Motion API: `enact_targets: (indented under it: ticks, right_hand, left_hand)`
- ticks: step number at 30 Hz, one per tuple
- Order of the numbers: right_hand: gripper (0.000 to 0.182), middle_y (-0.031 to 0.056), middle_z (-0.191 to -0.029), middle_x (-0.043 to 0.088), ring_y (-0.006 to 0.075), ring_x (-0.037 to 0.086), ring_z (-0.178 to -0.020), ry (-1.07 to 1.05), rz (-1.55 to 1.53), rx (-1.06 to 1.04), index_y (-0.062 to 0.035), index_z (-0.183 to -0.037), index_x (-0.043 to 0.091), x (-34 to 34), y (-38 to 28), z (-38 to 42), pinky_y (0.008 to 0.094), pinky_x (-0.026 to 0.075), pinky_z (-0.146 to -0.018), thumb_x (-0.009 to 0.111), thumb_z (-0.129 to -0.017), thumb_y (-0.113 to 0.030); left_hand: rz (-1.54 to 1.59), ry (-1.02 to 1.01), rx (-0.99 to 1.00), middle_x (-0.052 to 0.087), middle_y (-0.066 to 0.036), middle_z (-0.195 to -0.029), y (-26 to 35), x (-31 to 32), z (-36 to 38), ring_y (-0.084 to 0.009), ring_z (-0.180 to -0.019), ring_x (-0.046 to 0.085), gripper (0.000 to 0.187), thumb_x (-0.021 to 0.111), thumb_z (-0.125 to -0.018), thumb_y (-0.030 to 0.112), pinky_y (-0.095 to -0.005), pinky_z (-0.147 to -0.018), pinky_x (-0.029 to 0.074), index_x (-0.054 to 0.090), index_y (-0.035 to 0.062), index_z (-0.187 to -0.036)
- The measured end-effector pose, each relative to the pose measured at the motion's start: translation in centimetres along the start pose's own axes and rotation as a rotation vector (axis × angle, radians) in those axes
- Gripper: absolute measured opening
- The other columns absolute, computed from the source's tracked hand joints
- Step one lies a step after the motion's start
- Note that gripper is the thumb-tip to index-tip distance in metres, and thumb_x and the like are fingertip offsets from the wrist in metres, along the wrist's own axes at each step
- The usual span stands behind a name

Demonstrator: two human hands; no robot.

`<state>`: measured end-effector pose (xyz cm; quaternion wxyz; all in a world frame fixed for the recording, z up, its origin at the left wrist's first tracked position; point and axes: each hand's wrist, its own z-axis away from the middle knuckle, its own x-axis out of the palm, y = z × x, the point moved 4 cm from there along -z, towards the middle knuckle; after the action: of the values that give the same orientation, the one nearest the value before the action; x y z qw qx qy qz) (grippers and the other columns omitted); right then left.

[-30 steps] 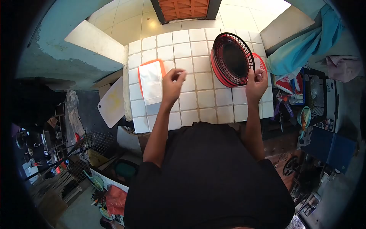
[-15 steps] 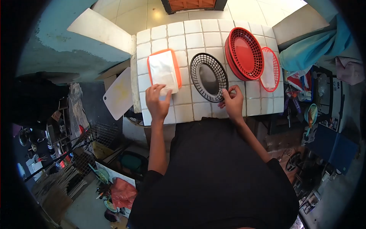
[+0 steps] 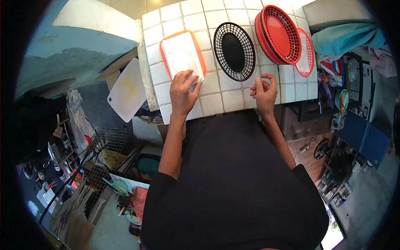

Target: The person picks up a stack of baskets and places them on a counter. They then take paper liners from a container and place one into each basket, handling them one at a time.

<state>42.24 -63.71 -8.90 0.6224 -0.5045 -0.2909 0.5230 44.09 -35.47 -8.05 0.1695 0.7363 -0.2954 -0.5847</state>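
Observation:
A stack of white paper sheets (image 3: 182,52) lies in an orange-rimmed tray (image 3: 203,62) on the left. My left hand (image 3: 184,92) rests at the paper's lower edge, fingertips on or just over it, thumb apart from the fingers. To the right is a black oval plastic basket (image 3: 234,52) with a lattice rim, lying flat with nothing in it. Below its right end, my right hand (image 3: 266,92) hovers with loosely bent fingers, apart from the basket and holding nothing. Several stacked red oval baskets (image 3: 283,35), with a dark one among them, stand beyond it.
The white tiled counter (image 3: 212,93) carries these things. At its right edge sits a red basket (image 3: 310,54) lined with white paper. A stained cutting board (image 3: 125,93) leans at the left, and a teal cloth (image 3: 348,41) hangs at the right.
My right hand has let go of the black basket's rim and drawn slightly away. My left hand remains at the paper's lower edge. The view has shifted, so the counter appears higher.

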Motion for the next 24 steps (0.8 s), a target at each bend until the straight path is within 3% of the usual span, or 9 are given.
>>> enact_targets:
  ticks: [5, 7, 9, 16, 19, 24]
  right_hand:
    - [0.013, 0.0057, -0.072, 0.065, 0.0084, 0.059, -0.06, -0.024, 0.013, -0.104, 0.0011, -0.105, 0.058, 1.3, -1.4, 1.3, 0.0238, 0.048, -0.055, 0.059, -0.098, -0.01]
    - [0.011, 0.0044, -0.073, 0.065, 0.008, 0.059, -0.062, -0.13, 0.037, -0.161, 0.001, -0.101, 0.062, 2.6, -2.0, 1.5, 0.0245, 0.048, -0.055, 0.059, -0.098, -0.01]
    - [0.011, 0.0042, -0.074, 0.065, 0.0083, 0.06, -0.063, -0.149, 0.033, -0.153, -0.0001, -0.102, 0.063, 4.0, -2.1, 1.5, 0.0242, 0.049, -0.057, 0.059, -0.098, -0.01]
    - [0.018, 0.0087, -0.076, 0.068, 0.0126, 0.064, -0.064, -0.54, 0.151, -0.129, -0.0002, -0.102, 0.067, 10.3, -1.9, 0.8, 0.028, 0.051, -0.059, 0.065, -0.092, -0.015]
    - [0.018, 0.0083, -0.075, 0.068, 0.0128, 0.064, -0.063, -0.569, 0.154, -0.156, -0.0002, -0.103, 0.067, 12.1, -1.3, 0.9, 0.0287, 0.05, -0.058, 0.065, -0.092, -0.015]
    - [0.018, 0.0087, -0.072, 0.067, 0.0129, 0.063, -0.059, -0.631, 0.181, -0.016, -0.0001, -0.101, 0.068, 13.7, -1.3, 1.0, 0.0292, 0.05, -0.056, 0.066, -0.09, -0.014]
  left_hand:
    - [0.107, -0.055, -0.004, 0.067, -0.009, -0.114, -0.9, -0.5, 0.0, -0.0287, -0.11, 0.061, 0.019, 0.081, -0.075, 0.008, -0.0395, -0.094, 0.05, 0.075, 0.0042, -0.093]
    - [0.131, -0.058, -0.003, 0.068, -0.01, -0.113, -1.1, -0.9, 0.0, -0.0284, -0.108, 0.062, 0.017, 0.08, -0.076, 0.007, -0.0388, -0.093, 0.051, 0.076, 0.0033, -0.093]
    - [0.14, -0.05, 0.0, 0.069, -0.01, -0.113, -1.4, -1.0, 0.0, -0.0277, -0.107, 0.062, 0.015, 0.078, -0.078, 0.006, -0.0382, -0.091, 0.052, 0.077, 0.003, -0.093]
    - [0.265, -0.05, -0.081, 0.07, -0.011, -0.112, -1.5, -1.2, -0.1, -0.0261, -0.105, 0.063, 0.012, 0.076, -0.08, 0.004, -0.0369, -0.091, 0.052, 0.078, 0.0029, -0.092]
    - [0.347, -0.036, -0.164, 0.071, -0.012, -0.112, -1.7, -1.2, -0.1, -0.0259, -0.106, 0.064, 0.012, 0.076, -0.08, 0.004, -0.0371, -0.092, 0.051, 0.078, 0.0033, -0.092]
    - [0.38, -0.004, -0.193, 0.071, -0.013, -0.112, -1.8, -1.5, -0.3, -0.0263, -0.11, 0.064, 0.011, 0.077, -0.078, 0.005, -0.0384, -0.095, 0.05, 0.078, 0.0045, -0.089]
